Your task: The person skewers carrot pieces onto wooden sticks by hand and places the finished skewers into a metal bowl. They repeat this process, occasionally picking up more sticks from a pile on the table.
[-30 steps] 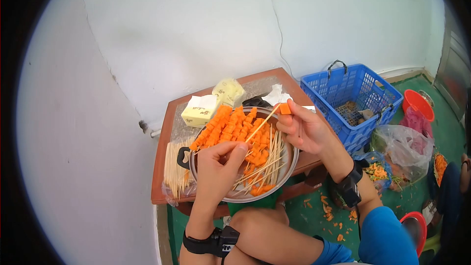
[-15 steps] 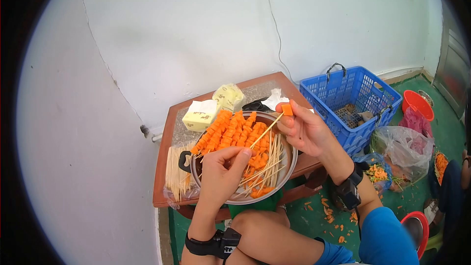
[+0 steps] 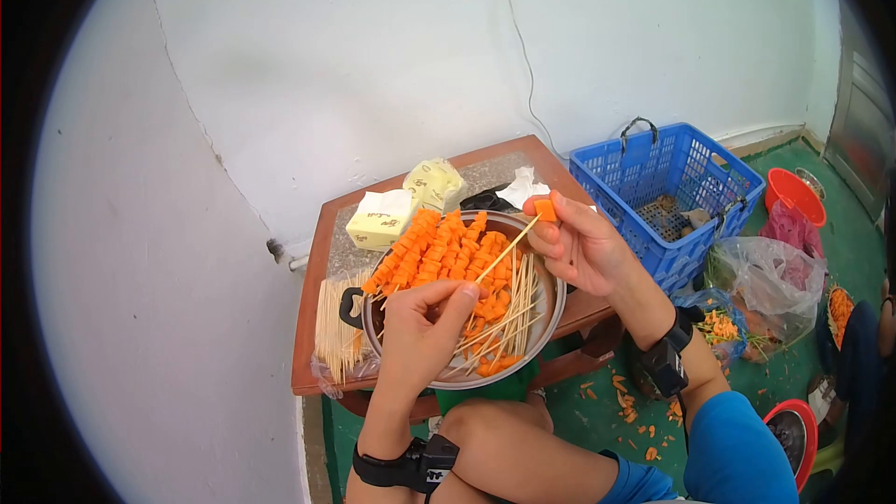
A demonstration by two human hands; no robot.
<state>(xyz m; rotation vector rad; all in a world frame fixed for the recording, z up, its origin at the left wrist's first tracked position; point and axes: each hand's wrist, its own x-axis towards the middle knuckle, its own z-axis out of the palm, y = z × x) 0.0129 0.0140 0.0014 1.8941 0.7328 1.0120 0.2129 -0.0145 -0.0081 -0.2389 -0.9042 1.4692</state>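
Between thumb and fingers, my left hand (image 3: pixel 425 322) pinches a bamboo skewer (image 3: pixel 505 253) that slants up to the right. My right hand (image 3: pixel 583 247) grips an orange carrot piece (image 3: pixel 545 211), which meets the skewer's upper tip. Below both hands sits a round metal pan (image 3: pixel 551 336) with a black side handle. Several threaded carrot skewers (image 3: pixel 439 247) lie side by side across its far left part. Loose bare skewers (image 3: pixel 509 322) and cut carrot pieces (image 3: pixel 488 306) fill the right and near part of the pan.
The pan stands on a small wooden table (image 3: pixel 313 336) by the wall. A bundle of bamboo skewers (image 3: pixel 338 327) lies left of the pan, tissue packs (image 3: pixel 381 224) behind it. A blue crate (image 3: pixel 635 187), plastic bags (image 3: pixel 770 275) and a red basin (image 3: pixel 796 198) stand right. Carrot scraps litter the floor.
Almost nothing differs. My right hand and the carrot piece have shifted very slightly at the skewer's tip, while my left hand keeps its hold.
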